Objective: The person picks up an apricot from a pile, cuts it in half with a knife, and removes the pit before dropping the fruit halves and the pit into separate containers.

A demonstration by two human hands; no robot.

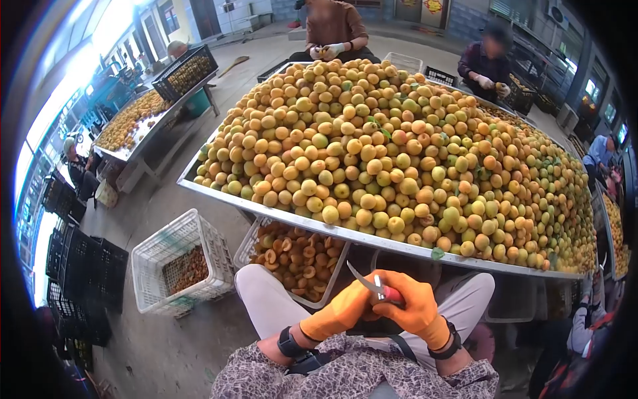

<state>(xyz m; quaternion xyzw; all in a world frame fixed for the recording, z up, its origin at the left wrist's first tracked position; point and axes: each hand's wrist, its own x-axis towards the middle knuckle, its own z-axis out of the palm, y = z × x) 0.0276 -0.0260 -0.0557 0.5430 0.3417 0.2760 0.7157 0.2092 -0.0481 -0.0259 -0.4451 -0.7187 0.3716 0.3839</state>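
My right hand point(413, 307), in an orange glove, is closed round the red handle of a knife point(364, 279). Its curved blade points up and to the left, passing over the other glove. My left hand point(344, 308), also gloved in orange, is closed against the right one, its fingertips partly hidden behind the knife. Whatever it may hold cannot be made out. Just beyond both hands rises a big heap of apricots point(372, 159) on a metal-edged table point(299, 228). Halved apricots point(299, 256) fill a white crate below the table edge, beside my left knee.
A white plastic crate point(149, 266) with a layer of pits or scraps point(187, 269) stands on the floor at left. Black crates point(83, 266) are stacked farther left. Across the heap sit two people point(335, 30) with gloved hands. Another fruit table point(143, 126) stands back left.
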